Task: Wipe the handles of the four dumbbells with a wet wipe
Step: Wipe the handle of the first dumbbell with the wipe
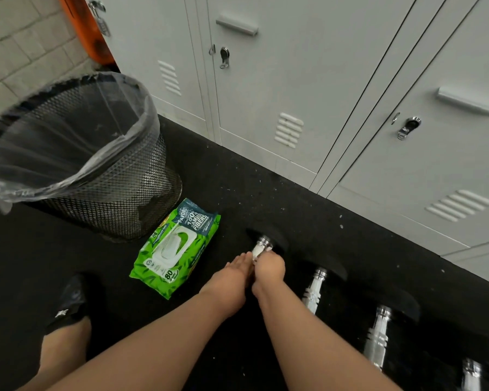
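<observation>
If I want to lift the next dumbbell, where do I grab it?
Grab the dumbbell by its shiny handle, coming down from above. It lies flat on the floor, the handle is narrow and bare, and the black ends are too wide for fingers.

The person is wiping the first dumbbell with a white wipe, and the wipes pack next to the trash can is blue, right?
Not quite: the wipes pack is green, not blue, as the head view shows. It does lie beside the trash can, and the right hand holds the white wipe on the first dumbbell.
</observation>
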